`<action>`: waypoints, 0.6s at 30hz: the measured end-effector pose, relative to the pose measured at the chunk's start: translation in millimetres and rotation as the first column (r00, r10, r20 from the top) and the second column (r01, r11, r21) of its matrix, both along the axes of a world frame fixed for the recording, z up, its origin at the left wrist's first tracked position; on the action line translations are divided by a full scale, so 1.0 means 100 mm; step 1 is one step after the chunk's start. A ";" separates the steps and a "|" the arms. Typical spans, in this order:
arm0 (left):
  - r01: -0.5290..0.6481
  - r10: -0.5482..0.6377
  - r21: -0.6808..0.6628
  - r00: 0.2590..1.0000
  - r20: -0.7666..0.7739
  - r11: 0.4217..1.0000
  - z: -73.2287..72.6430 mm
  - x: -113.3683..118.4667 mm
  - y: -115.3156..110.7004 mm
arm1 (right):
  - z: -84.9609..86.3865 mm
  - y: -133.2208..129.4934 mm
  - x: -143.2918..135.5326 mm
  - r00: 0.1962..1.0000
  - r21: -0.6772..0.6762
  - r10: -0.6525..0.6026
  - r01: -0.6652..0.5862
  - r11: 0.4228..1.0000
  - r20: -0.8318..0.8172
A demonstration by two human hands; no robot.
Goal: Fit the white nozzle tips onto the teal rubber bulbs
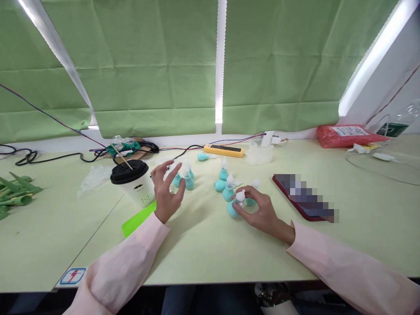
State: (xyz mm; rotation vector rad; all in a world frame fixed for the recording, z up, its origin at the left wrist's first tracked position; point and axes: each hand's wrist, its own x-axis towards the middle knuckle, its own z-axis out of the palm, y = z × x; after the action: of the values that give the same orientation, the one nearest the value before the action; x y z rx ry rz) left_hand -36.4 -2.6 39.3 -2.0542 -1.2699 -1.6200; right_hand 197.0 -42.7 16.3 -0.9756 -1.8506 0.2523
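Thumb and fingers of my right hand are closed around the clear neck of a teal nasal aspirator, which has a white tip and rests upright on the table. Close by are more of these teal bulb aspirators: one upright, another lying on its side, one farther back and one partly behind my fingers. My left hand hovers with its fingers spread and nothing visible between them. Just beyond its fingertips stands a small group of aspirators, partly covered by the hand.
A lidded paper cup stands left of my left hand, by a bright green flat piece. A phone lies at right. Behind are a yellow power strip, another aspirator, cables and a red package.
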 end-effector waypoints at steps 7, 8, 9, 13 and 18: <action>-0.081 0.049 -0.260 0.991 -0.126 0.962 -0.02 -0.06 0.16 | -0.09 0.11 0.02 0.992 0.059 -0.080 0.074 0.995 0.099; -0.077 0.040 -0.291 0.991 -0.131 0.954 -0.03 -0.06 0.19 | -0.11 0.12 0.02 0.990 0.083 -0.083 0.073 0.994 0.114; -0.076 0.036 -0.320 0.991 -0.129 0.944 -0.03 -0.06 0.23 | -0.12 0.12 0.02 0.988 0.109 -0.086 0.073 0.991 0.127; -0.078 0.053 -0.406 0.996 -0.071 0.910 -0.05 -0.06 0.39 | -0.12 0.11 0.04 0.982 0.204 -0.117 0.086 0.975 0.148; -0.051 0.100 -0.403 0.990 0.101 0.914 -0.16 -0.02 0.63 | 0.07 0.12 0.18 0.979 0.415 -0.189 0.140 0.899 0.078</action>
State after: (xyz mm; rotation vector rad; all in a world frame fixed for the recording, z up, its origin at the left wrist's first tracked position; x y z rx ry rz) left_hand -37.9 60.1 23.7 -2.1156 -1.8314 -1.5715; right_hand 215.3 -30.7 23.1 -0.8574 -1.8124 -0.2941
